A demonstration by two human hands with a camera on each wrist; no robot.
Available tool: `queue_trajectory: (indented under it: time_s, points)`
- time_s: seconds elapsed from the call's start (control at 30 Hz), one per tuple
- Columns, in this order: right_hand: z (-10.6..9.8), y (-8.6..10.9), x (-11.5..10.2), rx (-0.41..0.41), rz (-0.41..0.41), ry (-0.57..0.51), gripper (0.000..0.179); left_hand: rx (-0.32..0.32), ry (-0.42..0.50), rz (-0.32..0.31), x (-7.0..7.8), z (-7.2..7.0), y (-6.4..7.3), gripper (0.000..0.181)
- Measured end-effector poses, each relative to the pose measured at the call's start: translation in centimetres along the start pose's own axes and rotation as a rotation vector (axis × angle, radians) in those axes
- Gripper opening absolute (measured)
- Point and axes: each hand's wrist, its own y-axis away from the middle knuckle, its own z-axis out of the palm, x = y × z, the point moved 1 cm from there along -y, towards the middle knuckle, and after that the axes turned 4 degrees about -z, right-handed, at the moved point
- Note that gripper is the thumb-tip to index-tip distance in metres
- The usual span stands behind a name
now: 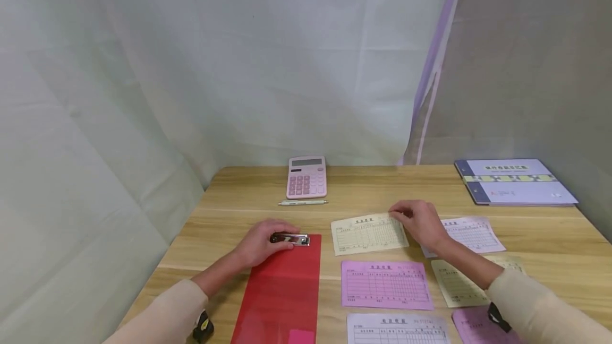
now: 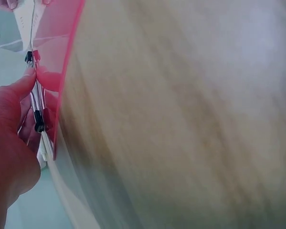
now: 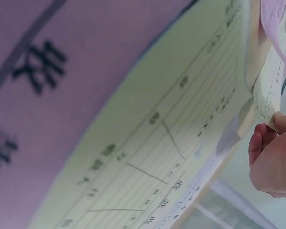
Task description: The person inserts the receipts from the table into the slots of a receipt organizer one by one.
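Observation:
My left hand (image 1: pixel 266 240) grips the metal clip (image 1: pixel 300 239) at the top of a red clipboard (image 1: pixel 287 285), its thumb over the front of the clip. In the left wrist view the clipboard (image 2: pixel 52 31) looks translucent, with the thumb lying along the clip. A pale yellow receipt slip (image 1: pixel 365 235) with a printed grid lies to the right of the clip. Its upper right corner is pinched between thumb and fingers of my right hand (image 1: pixel 422 222). The right wrist view shows the pinched slip (image 3: pixel 267 95) bending up at that corner.
Below the yellow slip lie a pink slip (image 1: pixel 386 284) and a whitish slip (image 1: pixel 397 329). More slips, including a pale one (image 1: pixel 473 235), lie partly under my right forearm. A pink calculator (image 1: pixel 307 177), a pen (image 1: pixel 303 203) and an account book (image 1: pixel 513 182) are farther back.

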Motion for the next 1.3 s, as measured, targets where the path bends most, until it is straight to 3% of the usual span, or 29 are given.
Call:
queue_trajectory:
  time_s: [0.37, 0.6, 0.9, 1.03, 1.2, 1.3]
  points:
    - [0.0, -0.1, -0.8, -0.017, 0.053, -0.123, 0.008, 0.002, -0.024, -0.002, 0.2, -0.1, 0.0, 0.037]
    - [-0.3, -0.6, -1.1, -0.026, 0.044, -0.204, 0.010, -0.002, -0.039, 0.012, 0.2, -0.2, 0.0, 0.036]
    - [-0.7, -1.6, -2.0, -0.086, 0.079, -0.314, 0.015, -0.024, -0.059, 0.009, 0.1, -0.2, -0.2, 0.035]
    - [-0.7, -2.0, -2.6, -0.112, 0.096, -0.402, 0.017, -0.034, -0.067, 0.045, -0.1, -0.3, -0.4, 0.036]
    - [0.2, -2.0, -3.7, -0.160, 0.097, -0.500, 0.016, -0.053, -0.072, 0.063, -0.2, -0.5, -0.6, 0.036]
    - [1.2, -1.9, -4.6, -0.203, 0.110, -0.535, 0.015, -0.043, -0.119, 0.089, -0.3, -0.5, -0.7, 0.027]
